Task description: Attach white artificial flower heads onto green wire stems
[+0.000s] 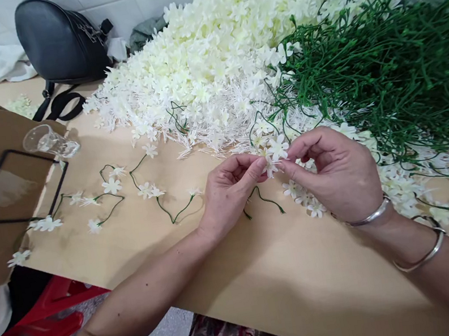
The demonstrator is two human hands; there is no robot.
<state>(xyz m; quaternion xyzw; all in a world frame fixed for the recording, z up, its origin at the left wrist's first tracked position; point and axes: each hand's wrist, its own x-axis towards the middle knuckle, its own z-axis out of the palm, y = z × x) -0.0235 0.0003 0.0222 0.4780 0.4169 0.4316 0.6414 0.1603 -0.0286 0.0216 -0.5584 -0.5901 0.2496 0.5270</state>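
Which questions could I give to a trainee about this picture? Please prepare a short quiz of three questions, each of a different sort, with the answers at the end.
1. True or false: the silver bangles are on the person's left arm.
2. Which of these is piled at the right of the flower heap? (a) a black bag (b) green stems (c) a plastic cup
3. What do the left hand and the right hand hold together at their fingertips?

Key
1. False; they are on the right arm.
2. b
3. Small white flowers.
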